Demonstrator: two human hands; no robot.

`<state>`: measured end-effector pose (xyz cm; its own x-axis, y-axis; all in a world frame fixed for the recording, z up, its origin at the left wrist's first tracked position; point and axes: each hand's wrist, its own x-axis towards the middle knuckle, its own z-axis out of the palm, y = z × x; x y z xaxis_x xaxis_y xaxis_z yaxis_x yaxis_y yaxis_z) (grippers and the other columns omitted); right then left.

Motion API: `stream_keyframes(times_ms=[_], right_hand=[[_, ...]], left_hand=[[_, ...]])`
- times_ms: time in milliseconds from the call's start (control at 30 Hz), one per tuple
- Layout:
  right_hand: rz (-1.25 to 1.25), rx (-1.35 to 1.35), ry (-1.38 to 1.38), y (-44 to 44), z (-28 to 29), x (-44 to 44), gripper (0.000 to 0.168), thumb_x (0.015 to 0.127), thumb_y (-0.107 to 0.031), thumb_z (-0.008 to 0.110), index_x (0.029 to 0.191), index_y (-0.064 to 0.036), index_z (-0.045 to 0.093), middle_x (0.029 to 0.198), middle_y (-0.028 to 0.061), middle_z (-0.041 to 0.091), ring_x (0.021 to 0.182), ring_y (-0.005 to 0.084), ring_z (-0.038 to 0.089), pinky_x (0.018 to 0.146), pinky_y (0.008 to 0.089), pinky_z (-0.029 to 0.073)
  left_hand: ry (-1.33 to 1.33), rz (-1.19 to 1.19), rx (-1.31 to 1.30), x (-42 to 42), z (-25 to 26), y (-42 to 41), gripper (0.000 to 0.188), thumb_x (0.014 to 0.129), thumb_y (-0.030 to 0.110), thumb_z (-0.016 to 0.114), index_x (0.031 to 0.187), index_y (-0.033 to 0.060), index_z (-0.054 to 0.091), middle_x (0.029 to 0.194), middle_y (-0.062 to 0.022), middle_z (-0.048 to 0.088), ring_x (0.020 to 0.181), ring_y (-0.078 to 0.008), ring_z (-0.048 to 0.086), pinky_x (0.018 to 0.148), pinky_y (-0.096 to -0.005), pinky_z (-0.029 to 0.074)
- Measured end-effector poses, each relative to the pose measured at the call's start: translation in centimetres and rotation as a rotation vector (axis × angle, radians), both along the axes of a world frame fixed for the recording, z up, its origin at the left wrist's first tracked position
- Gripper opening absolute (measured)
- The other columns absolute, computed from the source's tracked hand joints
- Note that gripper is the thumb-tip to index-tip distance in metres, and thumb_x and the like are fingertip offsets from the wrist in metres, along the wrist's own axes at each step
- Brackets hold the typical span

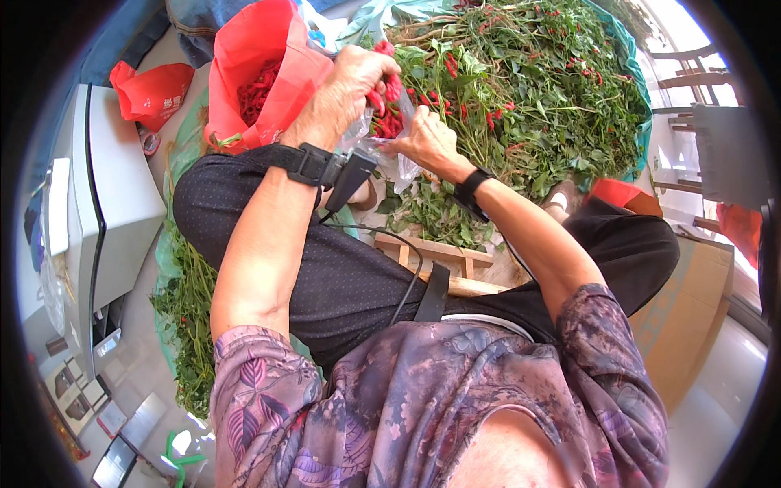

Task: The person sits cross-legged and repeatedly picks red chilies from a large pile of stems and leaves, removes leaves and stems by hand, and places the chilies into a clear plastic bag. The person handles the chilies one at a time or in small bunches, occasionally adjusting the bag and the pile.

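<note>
My left hand (360, 79) is closed on several red chili peppers (392, 88), above a clear plastic bag (360, 131) with more red chilies inside. The bag's right edge is pinched in my right hand (430, 140). Just left of my left hand, a red fabric bag (299, 67) stands wide at the mouth, and red chilies (261, 91) show inside it. A large heap of green pepper plants (537, 91) with red chilies among the leaves lies beyond my right hand on green sheeting (640, 128).
More plants (192, 317) lie on the left beside a grey-white cabinet (125, 183). A smaller red bag (152, 94) is near its top. A wooden stool (448, 250) is between my legs, and a cardboard box (683, 305) stands at the right.
</note>
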<state>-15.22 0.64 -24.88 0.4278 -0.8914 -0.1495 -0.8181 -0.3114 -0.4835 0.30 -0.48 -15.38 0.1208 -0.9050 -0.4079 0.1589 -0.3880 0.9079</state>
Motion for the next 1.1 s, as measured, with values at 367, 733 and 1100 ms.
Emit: stream_keyframes(times_ms=[367, 733, 1100], right_hand=[[-0.437, 0.137, -0.203, -4.9, -7.1, -3.5, 0.013, 0.077, -0.010, 0.056, 0.084, -0.003, 0.064, 0.078, 0.0159, 0.065, 0.072, 0.0279, 0.063, 0.067, 0.0370, 0.050], [-0.470, 0.365, -0.794, -6.9, -5.4, -7.4, 0.005, 0.090, -0.007, 0.052, 0.090, -0.003, 0.055, 0.061, -0.0012, 0.049, 0.046, 0.0063, 0.041, 0.041, 0.0227, 0.035], [-0.505, 0.786, -1.036, -7.7, 0.9, -8.8, 0.010, 0.085, -0.007, 0.057, 0.092, -0.001, 0.058, 0.071, 0.0028, 0.054, 0.056, 0.0094, 0.047, 0.049, 0.0247, 0.039]], left_hand=[[-0.273, -0.049, 0.207, -0.8, -13.9, -0.9, 0.005, 0.065, -0.002, 0.057, 0.061, -0.0014, 0.055, 0.053, -0.0067, 0.049, 0.042, -0.0146, 0.045, 0.040, -0.0296, 0.034], [-1.036, -0.361, 0.099, -2.0, -18.3, -1.9, 0.027, 0.078, 0.015, 0.048, 0.098, 0.0022, 0.061, 0.092, -0.0255, 0.062, 0.086, -0.0401, 0.062, 0.074, -0.0472, 0.047], [-0.952, -0.497, -0.303, -1.2, -25.8, -2.3, 0.039, 0.073, 0.009, 0.048, 0.111, 0.0049, 0.055, 0.107, -0.0258, 0.058, 0.102, -0.0409, 0.053, 0.087, -0.0432, 0.043]])
